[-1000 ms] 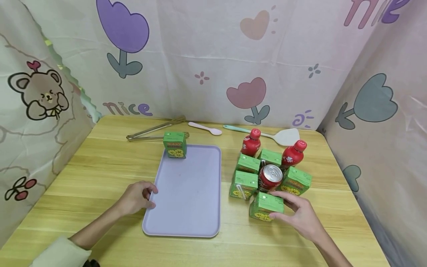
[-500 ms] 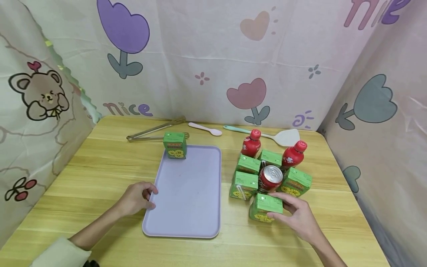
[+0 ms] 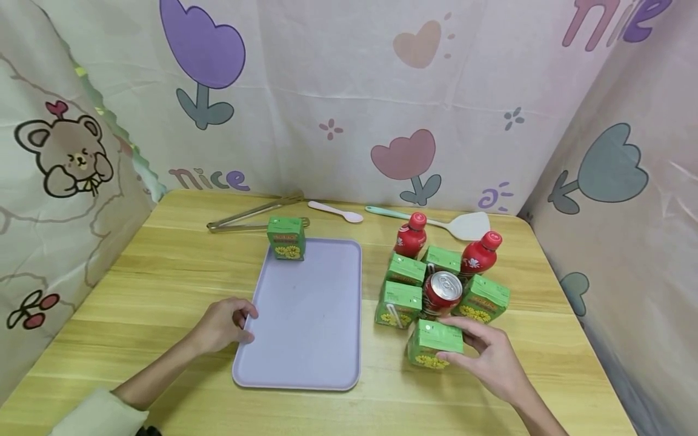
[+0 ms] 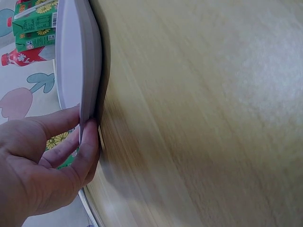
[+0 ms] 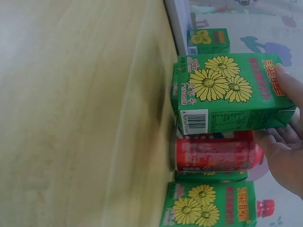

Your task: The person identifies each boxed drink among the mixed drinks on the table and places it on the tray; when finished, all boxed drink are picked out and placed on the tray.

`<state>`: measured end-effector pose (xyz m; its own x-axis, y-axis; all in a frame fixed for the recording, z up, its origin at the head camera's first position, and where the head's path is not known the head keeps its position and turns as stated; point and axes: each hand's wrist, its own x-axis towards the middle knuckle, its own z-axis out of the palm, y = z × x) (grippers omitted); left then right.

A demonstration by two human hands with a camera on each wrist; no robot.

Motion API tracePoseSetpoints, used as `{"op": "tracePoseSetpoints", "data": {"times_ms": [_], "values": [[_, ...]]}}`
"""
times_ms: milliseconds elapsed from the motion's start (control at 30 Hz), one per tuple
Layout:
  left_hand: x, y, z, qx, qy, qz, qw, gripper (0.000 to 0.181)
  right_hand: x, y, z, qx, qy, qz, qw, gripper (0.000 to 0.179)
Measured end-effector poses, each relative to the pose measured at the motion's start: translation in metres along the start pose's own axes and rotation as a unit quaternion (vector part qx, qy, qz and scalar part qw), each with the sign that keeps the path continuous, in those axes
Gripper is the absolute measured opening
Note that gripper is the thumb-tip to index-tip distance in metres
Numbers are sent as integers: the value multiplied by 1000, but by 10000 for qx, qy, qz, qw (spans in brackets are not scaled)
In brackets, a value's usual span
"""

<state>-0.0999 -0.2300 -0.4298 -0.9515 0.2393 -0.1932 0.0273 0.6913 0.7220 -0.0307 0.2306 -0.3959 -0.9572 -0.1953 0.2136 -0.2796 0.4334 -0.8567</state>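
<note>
My right hand [image 3: 491, 354] pinches a green juice carton [image 3: 436, 343] with yellow flowers on it, thumb on the near face and fingers behind. In the right wrist view the carton [image 5: 222, 94] is upright relative to the table, in front of a red soda can [image 5: 215, 155]. At the lilac tray [image 3: 305, 321], my left hand [image 3: 220, 324] grips the left rim; the left wrist view shows the rim [image 4: 90, 75] between thumb and fingers. Another green carton [image 3: 286, 240] stands at the tray's far left corner.
Behind the held carton cluster several green cartons [image 3: 400, 306], the can [image 3: 443, 290] and two red bottles [image 3: 411, 236] [image 3: 480, 253]. Along the back lie metal tongs [image 3: 251, 212], a pink spoon [image 3: 335, 212] and a white spatula [image 3: 469, 225]. Printed cloth [image 3: 327, 79] walls the table.
The carton in my right hand has shifted slightly toward the near table edge and turned a little, away from the can. My left hand and the tray stay in place.
</note>
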Motion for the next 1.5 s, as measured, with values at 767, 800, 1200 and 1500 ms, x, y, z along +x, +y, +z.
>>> {"op": "tracePoseSetpoints", "data": {"times_ms": [767,800,1200,1500], "values": [[-2,-2,3,52,71,-53,9999,33,31,-51,30,496,-648,-425,9958,42],[-2,-2,3,59,68,-54,9999,33,34,-53,32,545,-659,-457,9953,42],[-2,2,0,109,50,8,9999,32,79,-73,63,1060,-896,-235,9900,46],[-1,1,0,145,50,26,9999,32,108,-83,87,1312,-891,103,9873,46]]}}
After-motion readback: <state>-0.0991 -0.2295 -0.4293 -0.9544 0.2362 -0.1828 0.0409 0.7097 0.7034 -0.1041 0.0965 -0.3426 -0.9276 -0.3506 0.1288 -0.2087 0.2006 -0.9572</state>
